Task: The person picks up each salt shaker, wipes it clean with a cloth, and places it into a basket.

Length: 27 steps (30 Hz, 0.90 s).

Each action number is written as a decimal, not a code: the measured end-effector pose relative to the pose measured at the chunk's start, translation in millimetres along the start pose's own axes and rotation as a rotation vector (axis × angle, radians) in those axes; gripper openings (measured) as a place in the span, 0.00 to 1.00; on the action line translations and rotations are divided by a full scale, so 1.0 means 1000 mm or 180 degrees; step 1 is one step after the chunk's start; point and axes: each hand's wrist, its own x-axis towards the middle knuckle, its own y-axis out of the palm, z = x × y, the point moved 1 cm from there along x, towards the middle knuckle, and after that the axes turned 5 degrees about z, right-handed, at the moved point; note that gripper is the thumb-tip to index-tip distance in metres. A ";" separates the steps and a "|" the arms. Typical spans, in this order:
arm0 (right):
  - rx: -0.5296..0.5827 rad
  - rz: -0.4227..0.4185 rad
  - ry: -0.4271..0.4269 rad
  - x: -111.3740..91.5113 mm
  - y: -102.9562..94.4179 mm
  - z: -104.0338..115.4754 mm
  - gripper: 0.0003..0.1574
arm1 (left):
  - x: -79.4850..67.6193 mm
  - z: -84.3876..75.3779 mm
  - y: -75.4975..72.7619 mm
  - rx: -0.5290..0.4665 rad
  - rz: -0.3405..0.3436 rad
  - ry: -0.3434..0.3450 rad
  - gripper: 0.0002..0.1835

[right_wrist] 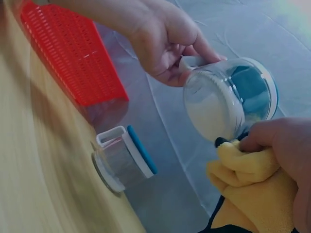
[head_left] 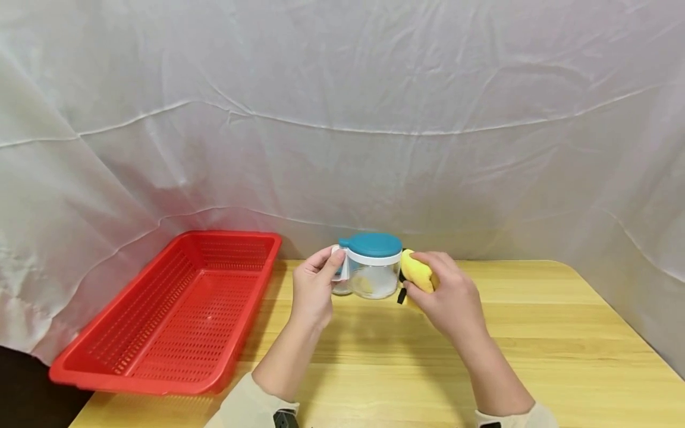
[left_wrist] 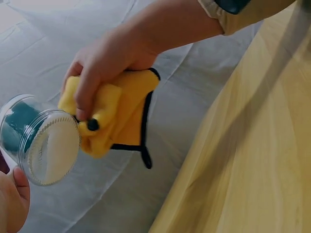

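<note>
My left hand (head_left: 314, 288) grips the white handle of a clear jar (head_left: 376, 280) with a blue lid (head_left: 374, 244), holding it up off the table. In my right hand (head_left: 455, 295) is a bunched yellow cloth (head_left: 417, 271) with black edging, right at the side of the jar. The left wrist view shows a loose flap of the cloth (left_wrist: 133, 128) hanging below the fingers, its black loop at the corner. A second lidded jar (right_wrist: 121, 162) stands upright on the table behind, mostly hidden in the head view.
A red perforated plastic basket (head_left: 214, 356) sits at the left of the wooden table (head_left: 535, 333). Pale grey fabric (head_left: 374, 166) hangs behind the table and along its sides.
</note>
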 end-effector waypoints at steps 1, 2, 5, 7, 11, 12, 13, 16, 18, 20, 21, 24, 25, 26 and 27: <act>-0.0059 0.0050 -0.0066 0.000 0.002 0.000 0.28 | 0.001 -0.001 -0.001 -0.0027 -0.0010 0.0010 0.06; -0.0117 0.0092 -0.0119 0.000 0.003 0.000 0.28 | 0.001 -0.002 -0.002 -0.0050 -0.0016 0.0020 0.06; -0.0240 0.0161 -0.0196 0.000 0.007 0.000 0.29 | 0.002 -0.004 -0.003 -0.0112 -0.0008 0.0023 0.05; -0.0299 0.0161 -0.0196 0.000 0.007 0.000 0.29 | 0.002 -0.004 -0.002 -0.0119 0.0017 0.0009 0.05; -0.0329 0.0026 -0.0177 0.000 0.005 -0.001 0.29 | 0.000 -0.002 0.002 -0.0095 0.0097 -0.0058 0.06; -0.0320 -0.0026 -0.0173 0.000 0.005 -0.001 0.29 | 0.001 -0.001 0.002 -0.0091 0.0120 -0.0078 0.06; -0.0311 -0.0075 -0.0178 0.000 0.004 -0.002 0.29 | 0.000 -0.001 0.003 -0.0088 0.0145 -0.0096 0.06; -0.0272 -0.0186 -0.0197 0.000 0.002 -0.003 0.29 | 0.000 0.001 0.004 -0.0103 0.0239 -0.0154 0.08; -0.0267 -0.0188 -0.0249 0.000 0.002 -0.003 0.29 | 0.001 0.002 0.004 -0.0145 0.0318 -0.0204 0.11; -0.0261 -0.0143 -0.0315 0.000 0.003 -0.003 0.28 | 0.000 0.002 0.004 -0.0196 0.0394 -0.0265 0.14; -0.0259 -0.0118 -0.0355 0.000 0.004 -0.003 0.28 | 0.000 0.002 0.003 -0.0217 0.0426 -0.0291 0.14; -0.0232 -0.0026 -0.0441 0.000 0.006 -0.003 0.27 | 0.000 0.000 0.003 -0.0262 0.0483 -0.0358 0.15; -0.0213 0.0005 -0.0451 -0.001 0.007 -0.004 0.27 | 0.000 0.000 0.002 -0.0271 0.0487 -0.0370 0.15; -0.0198 0.0036 -0.0454 -0.001 0.007 -0.004 0.27 | 0.000 0.000 0.002 -0.0276 0.0494 -0.0376 0.15; -0.0187 0.0071 -0.0452 -0.001 0.008 -0.003 0.27 | 0.000 -0.001 0.002 -0.0280 0.0504 -0.0384 0.15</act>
